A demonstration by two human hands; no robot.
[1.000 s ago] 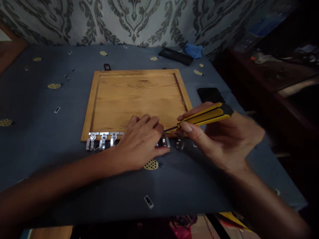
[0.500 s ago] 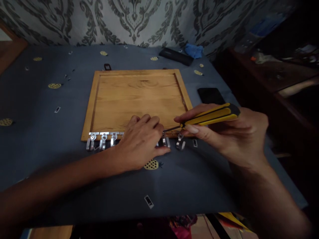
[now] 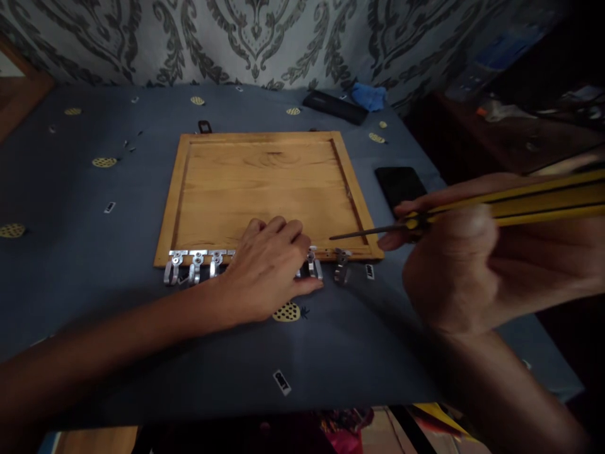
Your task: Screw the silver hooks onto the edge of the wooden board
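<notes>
A square wooden board (image 3: 265, 189) lies flat on the blue cloth, with a row of metal hooks (image 3: 193, 266) along its near edge. My left hand (image 3: 267, 271) rests over the middle of that row, fingers curled down onto the hooks and the board's edge. My right hand (image 3: 477, 265) is closed round a yellow and black screwdriver (image 3: 510, 203), raised close to the camera. The screwdriver's thin tip points left and hovers over the board's near right corner, a little right of a hook (image 3: 312, 265) beside my left fingers. Another hook (image 3: 341, 265) hangs at the right end.
A black phone (image 3: 399, 183) lies right of the board. A dark flat case (image 3: 334, 106) and a blue cloth wad (image 3: 368, 96) sit at the back near the patterned wall. Small screws (image 3: 128, 146) lie at the far left. A dark wooden shelf (image 3: 520, 139) stands on the right.
My right hand has drawn the screwdriver back to the right and up toward the camera, taking its tip away from the hook by my left fingers. My left hand has stayed put.
</notes>
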